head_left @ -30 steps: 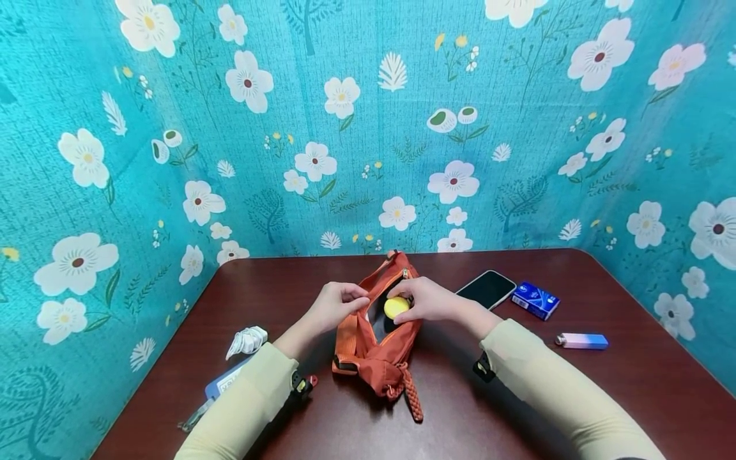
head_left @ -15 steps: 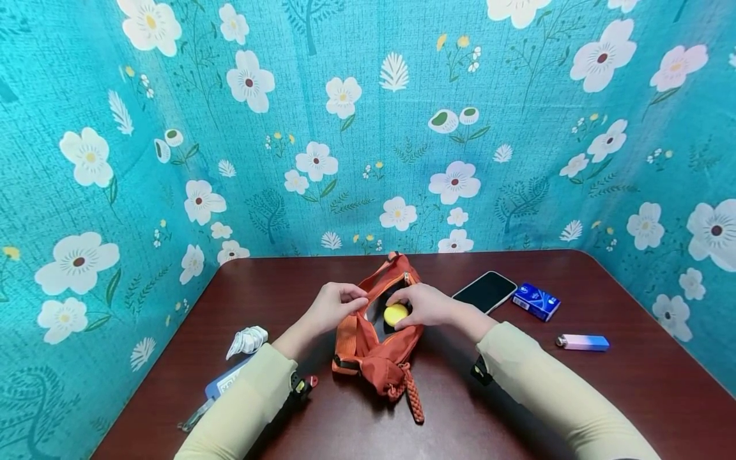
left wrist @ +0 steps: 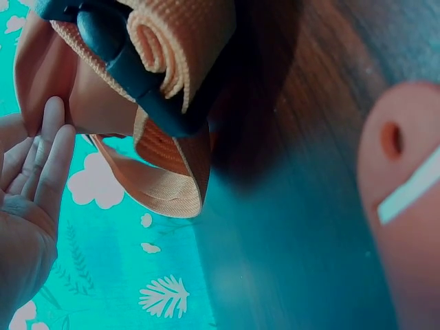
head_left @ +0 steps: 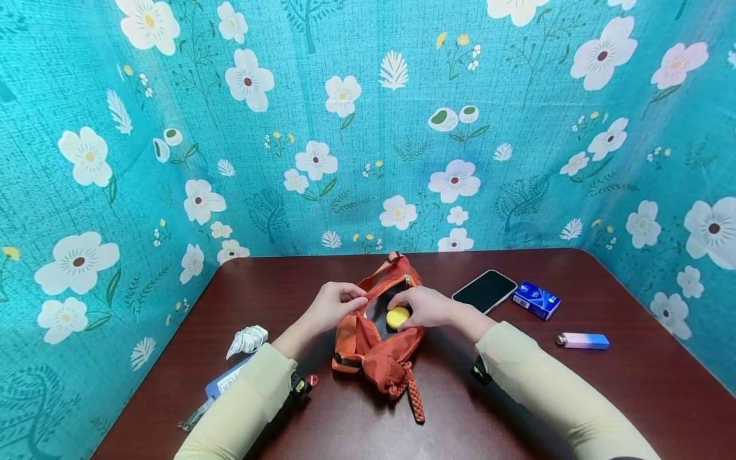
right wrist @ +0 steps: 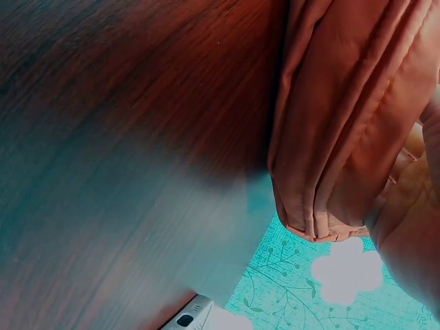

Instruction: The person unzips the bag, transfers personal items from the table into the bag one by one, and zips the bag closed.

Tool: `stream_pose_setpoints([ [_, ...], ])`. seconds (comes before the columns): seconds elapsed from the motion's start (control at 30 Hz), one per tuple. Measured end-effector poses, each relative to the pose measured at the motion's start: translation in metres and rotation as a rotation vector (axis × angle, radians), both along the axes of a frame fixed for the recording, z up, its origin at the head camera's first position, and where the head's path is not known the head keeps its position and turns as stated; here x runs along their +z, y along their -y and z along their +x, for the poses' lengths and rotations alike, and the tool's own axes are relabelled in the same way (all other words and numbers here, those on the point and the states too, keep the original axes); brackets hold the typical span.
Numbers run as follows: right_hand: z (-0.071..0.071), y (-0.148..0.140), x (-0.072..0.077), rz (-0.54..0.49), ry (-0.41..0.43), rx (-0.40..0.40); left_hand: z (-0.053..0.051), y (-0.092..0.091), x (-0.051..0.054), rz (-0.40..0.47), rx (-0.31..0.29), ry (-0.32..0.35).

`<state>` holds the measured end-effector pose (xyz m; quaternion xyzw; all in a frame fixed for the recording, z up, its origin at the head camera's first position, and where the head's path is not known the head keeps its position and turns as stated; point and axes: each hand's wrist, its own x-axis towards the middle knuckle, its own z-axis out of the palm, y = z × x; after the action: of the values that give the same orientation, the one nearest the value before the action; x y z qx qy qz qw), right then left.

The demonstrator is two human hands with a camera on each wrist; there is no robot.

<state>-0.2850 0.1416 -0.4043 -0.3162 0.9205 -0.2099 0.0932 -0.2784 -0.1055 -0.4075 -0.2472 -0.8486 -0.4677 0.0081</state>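
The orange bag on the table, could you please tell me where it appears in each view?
Head: the orange bag, just below centre.
Left wrist: upper left to top centre, with its black buckle.
Right wrist: upper right, beside the right hand.
Shared landmark: the teal floral curtain.

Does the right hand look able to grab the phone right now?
Probably not yet: the right hand holds the yellow round thing in the mouth of the orange bag. Once free, it likely could: the phone lies nearby with nothing on it.
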Motion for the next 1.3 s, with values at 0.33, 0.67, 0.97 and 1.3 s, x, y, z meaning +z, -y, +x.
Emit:
stream_pose_setpoints([
  [0.33, -0.003, -0.003, -0.001, -0.081, 0.046, 0.028, -0.001, 0.0, -0.002, 0.011, 0.004, 0.025],
  [0.67, 0.0, -0.016, 0.005, -0.289, -0.009, 0.071, 0.0, 0.0, -0.007, 0.016, -0.01, 0.029],
  [0.97, 0.005, -0.056, 0.024, -0.368, -0.111, -0.04, 0.001, 0.001, -0.005, 0.038, -0.014, 0.047],
  [1.3, 0.016, -0.107, 0.027, -0.294, -0.149, -0.143, 0.001, -0.001, -0.003, 0.034, -0.006, 0.041],
])
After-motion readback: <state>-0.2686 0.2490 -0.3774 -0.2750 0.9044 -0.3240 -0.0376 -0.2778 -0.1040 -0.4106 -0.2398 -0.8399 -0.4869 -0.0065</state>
